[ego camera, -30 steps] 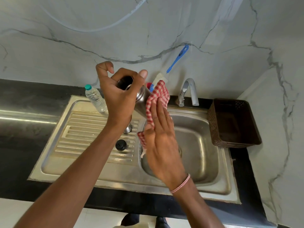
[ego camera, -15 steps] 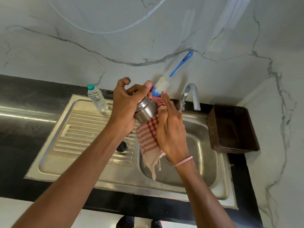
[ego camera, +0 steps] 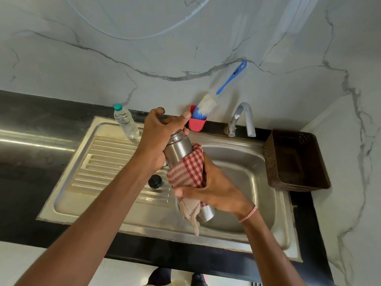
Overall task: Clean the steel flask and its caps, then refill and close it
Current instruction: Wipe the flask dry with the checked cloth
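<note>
As the head view looks down over a steel sink set in a dark surface, the person holds a steel flask in the air with both hands, above the line where the draining board meets the basin.

What has changed: a second ago the flask's open mouth faced the camera and the right hand lay flat with the red-checked cloth beside the neck. The flask now tilts, mouth up and away and base down towards the viewer. The cloth has slid from the shoulder to the lower half. This suggests the outside is being wiped from top to base, with refilling and closing not yet begun.

The left hand has its grip closed round the flask's neck, thumb and fingers curled over the top. The right hand's grip wraps the cloth round the lower body. Bare steel shows above the cloth, and the base pokes out below it.

A black cap lies apart on the draining board, just below the left wrist. A plastic water bottle stands at the board's far edge. A bottle brush leans in a red holder beside the tap. A brown basket sits to the right.
</note>
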{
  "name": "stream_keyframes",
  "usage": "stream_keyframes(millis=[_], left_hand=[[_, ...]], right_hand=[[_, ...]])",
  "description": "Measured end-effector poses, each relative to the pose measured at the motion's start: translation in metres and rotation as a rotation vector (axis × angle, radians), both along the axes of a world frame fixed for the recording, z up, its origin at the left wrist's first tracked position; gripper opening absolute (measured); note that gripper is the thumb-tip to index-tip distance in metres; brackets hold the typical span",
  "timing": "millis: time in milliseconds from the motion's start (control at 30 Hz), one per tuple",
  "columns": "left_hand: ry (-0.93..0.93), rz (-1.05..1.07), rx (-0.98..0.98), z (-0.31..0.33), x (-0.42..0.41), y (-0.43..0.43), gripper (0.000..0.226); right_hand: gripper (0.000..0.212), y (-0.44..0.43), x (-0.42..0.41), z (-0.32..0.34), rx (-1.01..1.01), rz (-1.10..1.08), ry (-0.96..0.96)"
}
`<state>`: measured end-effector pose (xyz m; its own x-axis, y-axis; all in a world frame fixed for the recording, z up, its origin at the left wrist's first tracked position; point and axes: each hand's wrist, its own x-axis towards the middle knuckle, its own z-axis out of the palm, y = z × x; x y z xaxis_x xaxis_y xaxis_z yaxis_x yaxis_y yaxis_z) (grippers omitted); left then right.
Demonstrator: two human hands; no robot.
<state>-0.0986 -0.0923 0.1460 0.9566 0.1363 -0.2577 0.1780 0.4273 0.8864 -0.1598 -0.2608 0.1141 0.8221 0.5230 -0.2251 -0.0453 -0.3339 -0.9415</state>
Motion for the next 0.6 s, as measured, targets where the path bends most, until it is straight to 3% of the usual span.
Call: stream_keyframes(millis=[100,167,300,467,600], left_hand=[[-0.005,0.028,0.02,-0.005,0.0,-0.004,0.06],[0.005,0.064,0.047,-0.008,0.0,-0.008,0.059],[0.016,0.048,0.052,-0.011,-0.001,-0.01,0.059],[-0.034,-0.157,-0.048,-0.011,-0.002,-0.004,0.046],[-0.117,-0.396,-0.174,-0.011,-0.005,-0.002,0.037]], right_hand=[[0.112,0.019,-0.008,0.0,-0.39,-0.099,-0.215],[0.115,0.031,-0.011,-0.002,-0.568,-0.206,-0.347],[0.103,0.035,-0.005,-0.003,-0.603,-0.32,-0.46],[0.077,0.024,0.013,0.006,-0.359,-0.263,-0.276],[0.038,0.01,0.021,0.012,0.195,-0.063,0.187]])
